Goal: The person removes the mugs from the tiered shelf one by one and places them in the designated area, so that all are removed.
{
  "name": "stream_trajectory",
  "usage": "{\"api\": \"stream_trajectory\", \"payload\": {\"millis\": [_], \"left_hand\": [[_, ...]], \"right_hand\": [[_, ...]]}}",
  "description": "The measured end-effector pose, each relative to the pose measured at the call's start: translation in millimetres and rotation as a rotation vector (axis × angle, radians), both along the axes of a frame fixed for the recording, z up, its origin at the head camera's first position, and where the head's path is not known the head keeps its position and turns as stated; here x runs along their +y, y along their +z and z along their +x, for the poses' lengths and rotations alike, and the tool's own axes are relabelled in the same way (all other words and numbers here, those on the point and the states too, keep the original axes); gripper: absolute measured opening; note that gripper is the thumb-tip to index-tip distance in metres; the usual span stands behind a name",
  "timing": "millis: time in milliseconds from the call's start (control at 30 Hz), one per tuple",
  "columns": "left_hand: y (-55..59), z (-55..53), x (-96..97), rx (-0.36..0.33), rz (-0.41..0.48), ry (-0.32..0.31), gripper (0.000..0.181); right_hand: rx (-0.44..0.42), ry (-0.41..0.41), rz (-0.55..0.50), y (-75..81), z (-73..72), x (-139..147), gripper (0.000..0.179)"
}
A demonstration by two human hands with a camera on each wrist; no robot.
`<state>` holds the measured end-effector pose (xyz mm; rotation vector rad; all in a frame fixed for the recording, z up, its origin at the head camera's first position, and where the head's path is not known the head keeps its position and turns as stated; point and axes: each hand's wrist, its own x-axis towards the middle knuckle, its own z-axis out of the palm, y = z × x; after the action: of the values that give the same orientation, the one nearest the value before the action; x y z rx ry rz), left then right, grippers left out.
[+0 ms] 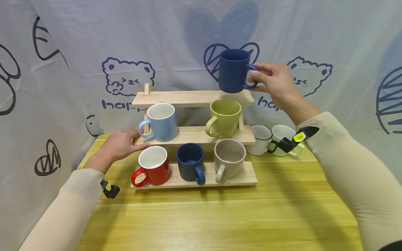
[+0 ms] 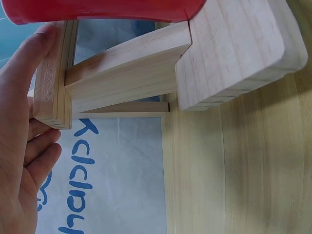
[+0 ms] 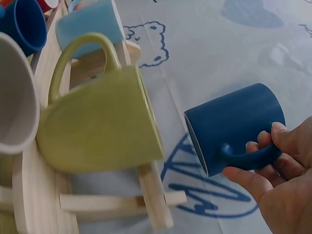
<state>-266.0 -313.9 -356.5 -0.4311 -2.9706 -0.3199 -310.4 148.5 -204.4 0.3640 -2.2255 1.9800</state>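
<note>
My right hand (image 1: 276,82) holds a dark blue mug (image 1: 233,71) by its handle, upright and overlapping the right end of the top shelf in the head view. In the right wrist view, the fingers curl round that mug's handle (image 3: 253,158). My left hand (image 1: 120,144) grips the left end of the wooden rack's middle board (image 2: 51,92), thumb on one face and fingers on the other. On that board stand a light blue mug (image 1: 163,122), close by the left hand, and an olive green mug (image 1: 224,118). The top board (image 1: 179,97) lies below the held mug.
The lowest board (image 1: 185,184) carries a red mug (image 1: 157,169), a second dark blue mug (image 1: 190,164) and a grey-beige mug (image 1: 229,160). Behind the rack's right side, a white dark-rimmed mug (image 1: 259,139) and a pale green mug (image 1: 281,134) stand on the wooden table (image 1: 220,219).
</note>
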Motion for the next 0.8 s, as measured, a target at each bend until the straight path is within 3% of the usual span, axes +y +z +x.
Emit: {"api": "stream_trajectory", "payload": {"millis": [333,800], "left_hand": [[0.1,1.0,-0.3,0.012,0.009,-0.01,0.09],[-1.9,-0.1,-1.7,0.049,0.012,-0.019,0.084]], "right_hand": [[0.005,-0.048,0.048,-12.4,4.8,40.6,0.037],[-0.001,-0.047,-0.099,-29.6,16.6,94.7,0.036]]}}
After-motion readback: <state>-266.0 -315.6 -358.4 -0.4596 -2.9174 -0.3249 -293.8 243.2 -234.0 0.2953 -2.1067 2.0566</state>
